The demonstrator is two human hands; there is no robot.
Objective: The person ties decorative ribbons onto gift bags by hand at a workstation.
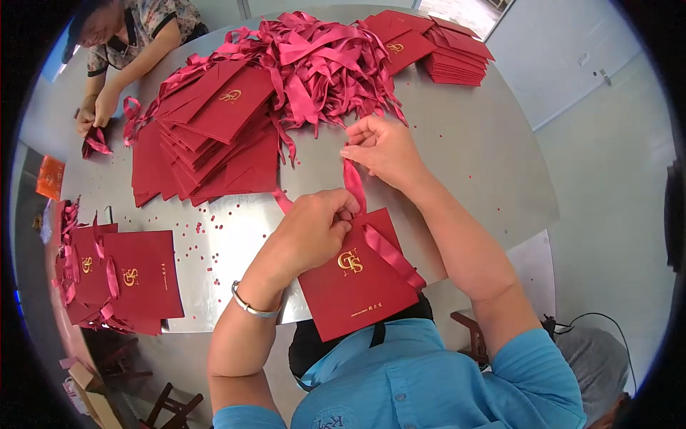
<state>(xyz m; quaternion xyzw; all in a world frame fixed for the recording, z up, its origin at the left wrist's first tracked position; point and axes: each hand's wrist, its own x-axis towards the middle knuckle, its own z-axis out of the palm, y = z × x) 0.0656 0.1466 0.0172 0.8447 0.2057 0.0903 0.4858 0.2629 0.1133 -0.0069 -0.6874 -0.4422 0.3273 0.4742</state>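
A red card folder [354, 286] with a gold emblem lies at the table's front edge, partly over my lap. Pink ribbon [389, 256] crosses its upper right part. My left hand [321, 225] is closed on the ribbon at the folder's top edge, thumb and forefinger pinched together. Above and to the right, my right hand [379, 150] pinches the upper end of a ribbon [353, 182] that runs up from the folder. Another stretch of ribbon [283, 201] emerges to the left of my left hand.
Behind my hands is a heap of pink ribbons [325, 68]. Stacks of red folders stand at left [214, 136] and back right [454, 61]. More ribboned folders [146, 279] lie front left. A co-worker [143, 43] handles ribbon at the far left. Small red dots [200, 247] are scattered about.
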